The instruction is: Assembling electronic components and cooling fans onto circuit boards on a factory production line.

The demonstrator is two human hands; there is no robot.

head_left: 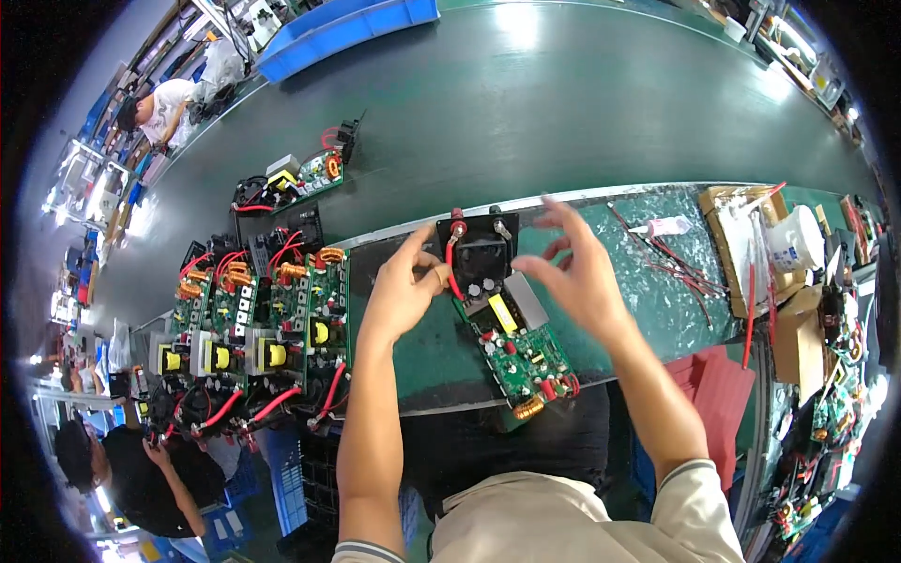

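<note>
In front of me a green circuit board [533,370] lies slanted on the bench. It carries a grey heat sink, a yellow-wrapped transformer and a copper coil at its near end. At its far end stands a black end panel with a fan [483,257] and two terminals. A thick red wire [451,267] runs from the left terminal to the board. My left hand [399,291] is at the panel's left edge, index finger and thumb against the panel and red wire. To the right of the panel, my right hand [584,277] is open, fingers spread, apart from the board.
Several similar board assemblies [253,328] stand in a row at left, another [300,178] beyond them. A blue bin [347,36] sits far back. At right are loose wires [671,267], a small bottle [660,226], a cardboard tray [727,249] and a white tub [796,239]. Co-workers are at left.
</note>
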